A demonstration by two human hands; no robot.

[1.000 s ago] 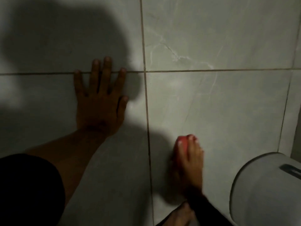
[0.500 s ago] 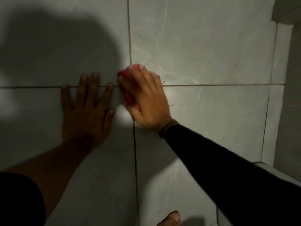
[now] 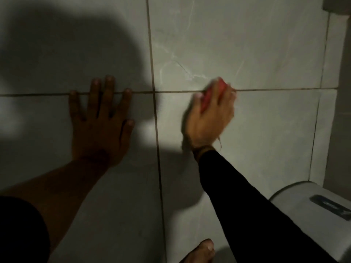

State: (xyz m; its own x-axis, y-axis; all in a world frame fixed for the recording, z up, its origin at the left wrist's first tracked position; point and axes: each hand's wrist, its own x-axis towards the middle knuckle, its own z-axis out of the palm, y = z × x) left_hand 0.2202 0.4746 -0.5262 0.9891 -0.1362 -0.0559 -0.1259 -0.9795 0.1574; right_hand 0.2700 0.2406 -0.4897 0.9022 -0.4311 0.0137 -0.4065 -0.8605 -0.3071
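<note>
Movement to the right: your right hand, fingers curled over the red scrubber, has slid off the grout crossing along the horizontal seam, away from your left hand, whose fingers lie spread flat on the tile. Scrubbing looks to be advancing.

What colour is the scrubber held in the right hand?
The scrubber is red; the head view shows it.

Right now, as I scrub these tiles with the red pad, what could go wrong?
Your left hand lies flat on the tile; if that is wet, it might slip. Your right hand grips the red pad, and its forearm passes close by the toilet tank, which it could bump.
</note>
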